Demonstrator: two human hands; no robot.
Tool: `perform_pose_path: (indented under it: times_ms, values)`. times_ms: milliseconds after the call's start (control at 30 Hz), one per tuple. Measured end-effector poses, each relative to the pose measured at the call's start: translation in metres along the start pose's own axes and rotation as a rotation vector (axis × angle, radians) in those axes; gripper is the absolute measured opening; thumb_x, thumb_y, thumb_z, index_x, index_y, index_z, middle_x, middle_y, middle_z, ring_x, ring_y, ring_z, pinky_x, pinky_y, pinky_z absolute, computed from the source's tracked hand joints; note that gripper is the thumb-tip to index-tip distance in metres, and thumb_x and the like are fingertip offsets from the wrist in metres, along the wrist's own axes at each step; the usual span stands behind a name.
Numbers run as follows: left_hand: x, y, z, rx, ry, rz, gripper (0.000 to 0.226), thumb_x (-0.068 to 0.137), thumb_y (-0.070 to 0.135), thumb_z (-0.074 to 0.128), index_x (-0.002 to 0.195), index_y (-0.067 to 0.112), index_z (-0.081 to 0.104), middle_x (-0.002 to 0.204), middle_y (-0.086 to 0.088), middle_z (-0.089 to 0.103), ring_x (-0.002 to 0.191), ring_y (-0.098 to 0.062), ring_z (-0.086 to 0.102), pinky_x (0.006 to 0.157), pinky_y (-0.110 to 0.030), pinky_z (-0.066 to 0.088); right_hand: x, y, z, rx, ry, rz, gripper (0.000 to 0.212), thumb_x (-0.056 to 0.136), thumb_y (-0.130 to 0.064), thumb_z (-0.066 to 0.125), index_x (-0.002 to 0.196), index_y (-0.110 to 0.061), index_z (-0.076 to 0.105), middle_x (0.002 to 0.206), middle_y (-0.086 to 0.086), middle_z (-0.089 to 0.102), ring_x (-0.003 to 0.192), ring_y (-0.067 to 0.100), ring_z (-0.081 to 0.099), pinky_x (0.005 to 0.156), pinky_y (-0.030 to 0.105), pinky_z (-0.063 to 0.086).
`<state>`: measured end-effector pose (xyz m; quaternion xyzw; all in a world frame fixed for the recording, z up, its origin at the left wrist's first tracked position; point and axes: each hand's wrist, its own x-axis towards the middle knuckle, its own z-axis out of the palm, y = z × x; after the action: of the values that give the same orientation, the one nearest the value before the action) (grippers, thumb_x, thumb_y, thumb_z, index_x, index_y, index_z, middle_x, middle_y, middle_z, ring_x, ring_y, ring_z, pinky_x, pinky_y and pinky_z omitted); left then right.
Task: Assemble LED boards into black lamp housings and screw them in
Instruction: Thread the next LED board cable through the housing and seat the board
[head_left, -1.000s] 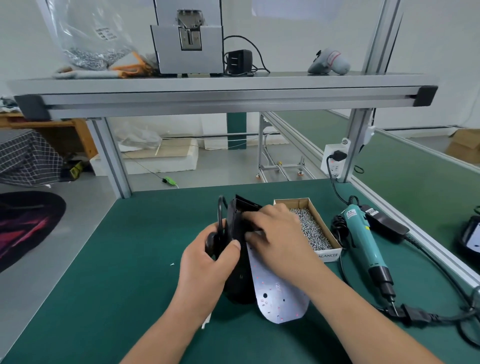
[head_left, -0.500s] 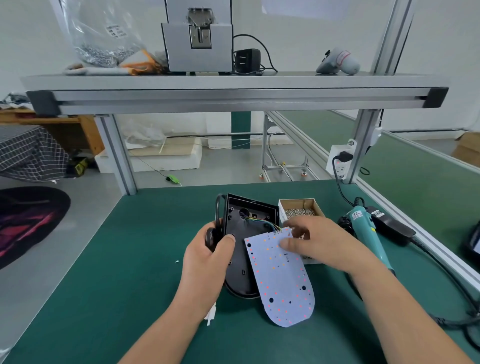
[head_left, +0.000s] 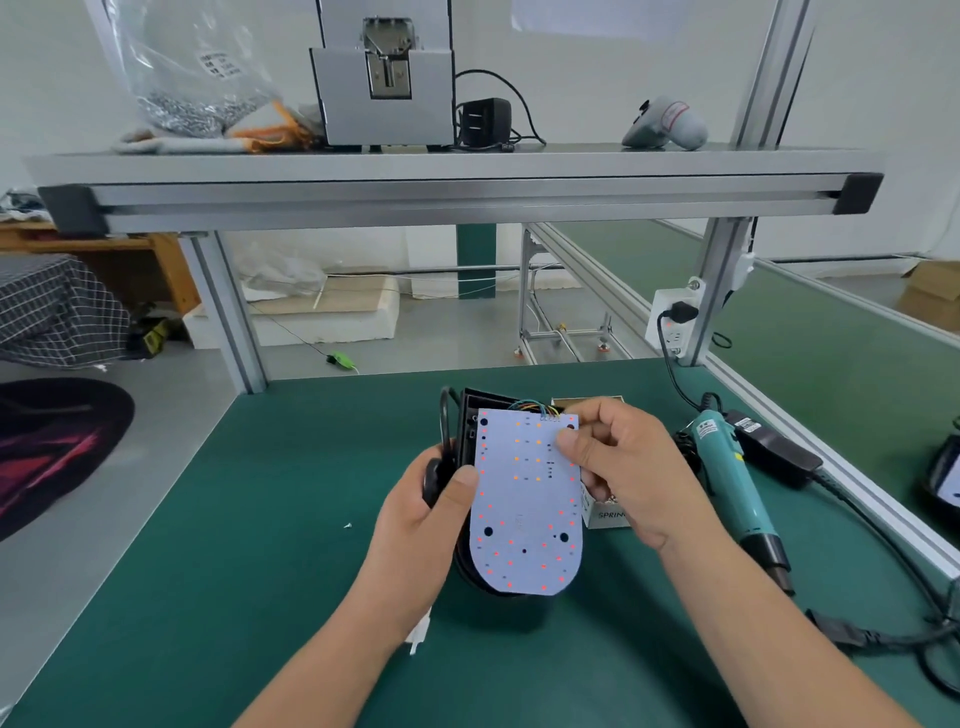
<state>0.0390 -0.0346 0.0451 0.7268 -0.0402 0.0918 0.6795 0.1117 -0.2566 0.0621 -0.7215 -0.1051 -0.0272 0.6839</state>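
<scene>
Head view: green mat (head_left: 260, 519) below lamp housing (head_left: 466, 415), aluminium shelf (head_left: 457, 192) above, grey floor (head_left: 441, 338)

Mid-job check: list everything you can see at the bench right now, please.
lamp housing: one, black, table centre.
LED board: one, white, over the lamp housing.
screw box: one, cardboard, right of the lamp housing.
screwdriver: one, teal, table right.
power brick: one, black, beside the screwdriver.
table: one, green.
shelf: one, grey, overhead.
bag of screws: one, clear, shelf left.
metal box: one, grey, shelf centre.
plug adapter: one, black, beside the metal box.
left hand: grips the lamp housing's left edge.
right hand: pinches the LED board's top right.
</scene>
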Motion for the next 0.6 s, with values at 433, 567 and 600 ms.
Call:
perform_pose_path:
  times_ms: [433,567,600]
  values:
    - [-0.001,-0.004,0.002,0.001,0.031,-0.026,0.021,0.087,0.036,0.064,0.103,0.05,0.066,0.104,0.01,0.076,0.094,-0.009,0.07,0.074,-0.012,0.052,-0.01,-0.004,0.019,-0.523,0.153,-0.267,0.025,0.086,-0.032,0.08,0.102,-0.043,0.065,0.104,-0.026,0.057,0.093,0.004,0.06,0.081,0.025,0.048]
    - [0.0,-0.005,0.001,-0.028,0.057,-0.049,0.025,0.082,0.027,0.061,0.098,0.045,0.067,0.096,0.009,0.075,0.083,-0.007,0.067,0.069,-0.013,0.052,-0.007,0.002,0.018,-0.411,0.122,-0.188,0.059,0.083,-0.034,0.085,0.128,-0.053,0.052,0.125,-0.03,0.048,0.11,0.0,0.059,0.09,0.02,0.048]
    - [0.0,-0.005,0.001,-0.03,0.059,-0.056,0.026,0.081,0.025,0.06,0.097,0.044,0.067,0.094,0.008,0.074,0.082,-0.008,0.066,0.069,-0.016,0.053,-0.006,0.003,0.017,-0.367,0.091,-0.138,0.063,0.085,-0.032,0.086,0.135,-0.05,0.052,0.127,-0.027,0.054,0.111,-0.001,0.061,0.093,0.023,0.051]
